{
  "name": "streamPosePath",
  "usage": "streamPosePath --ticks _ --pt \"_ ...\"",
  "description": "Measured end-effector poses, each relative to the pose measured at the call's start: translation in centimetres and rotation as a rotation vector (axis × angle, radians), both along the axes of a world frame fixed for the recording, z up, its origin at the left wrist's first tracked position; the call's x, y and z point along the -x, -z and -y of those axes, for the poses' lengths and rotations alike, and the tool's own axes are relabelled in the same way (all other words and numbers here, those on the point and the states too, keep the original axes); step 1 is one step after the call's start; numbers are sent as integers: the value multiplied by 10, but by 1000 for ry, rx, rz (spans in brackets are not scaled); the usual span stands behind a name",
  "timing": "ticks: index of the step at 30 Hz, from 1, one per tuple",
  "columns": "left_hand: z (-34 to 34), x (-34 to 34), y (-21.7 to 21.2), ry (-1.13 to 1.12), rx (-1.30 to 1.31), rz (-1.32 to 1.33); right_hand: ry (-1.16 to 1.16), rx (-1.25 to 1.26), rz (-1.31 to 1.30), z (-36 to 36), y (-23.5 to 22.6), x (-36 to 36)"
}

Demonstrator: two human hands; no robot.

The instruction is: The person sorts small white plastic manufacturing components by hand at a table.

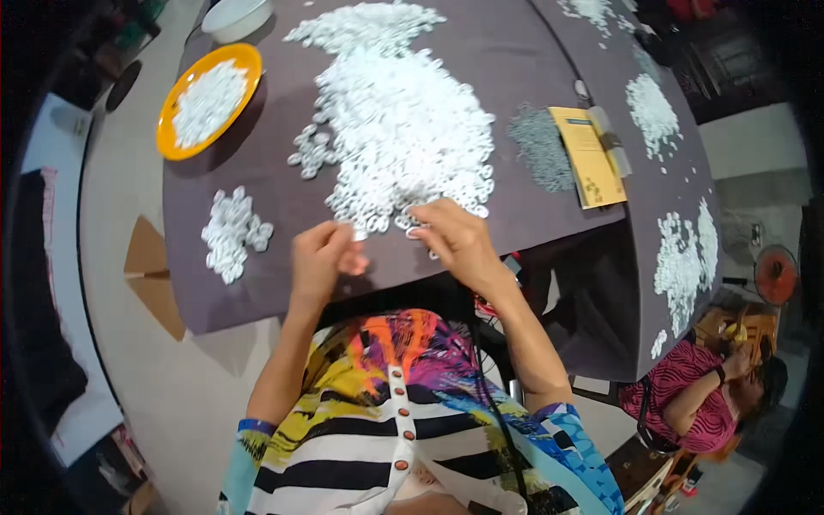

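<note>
A large heap of small white ring-shaped pieces covers the middle of the dark cloth-covered table. At its near edge, my left hand is closed with the fingers curled; a white piece shows by its fingertips, but whether it is gripped is unclear. My right hand bends its thumb and forefinger around a small white ring-shaped piece at the front of the heap. Loose pieces lie between the two hands. A small cluster of similar pieces sits against the heap's left side, and a separate pile lies further left.
An orange plate of white pieces and a white bowl stand at far left. Right of the heap are a grey pile and a yellow booklet. More white piles line the right side. A person sits at lower right.
</note>
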State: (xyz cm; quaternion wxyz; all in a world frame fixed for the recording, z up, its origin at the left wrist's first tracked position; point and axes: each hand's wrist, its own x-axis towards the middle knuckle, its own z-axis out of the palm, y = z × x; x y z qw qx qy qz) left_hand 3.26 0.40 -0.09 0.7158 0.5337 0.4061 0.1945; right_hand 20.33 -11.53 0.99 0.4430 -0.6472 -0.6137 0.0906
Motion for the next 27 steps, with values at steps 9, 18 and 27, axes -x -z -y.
streamPosePath --ticks 9,18,27 --pt "-23 38 -5 -66 9 -119 554 103 174 18 15 -119" --pt "-30 29 -12 -85 119 21 546 247 423 8 25 -121" --pt "-31 38 -9 -98 147 91 521 295 473 4 33 -113"
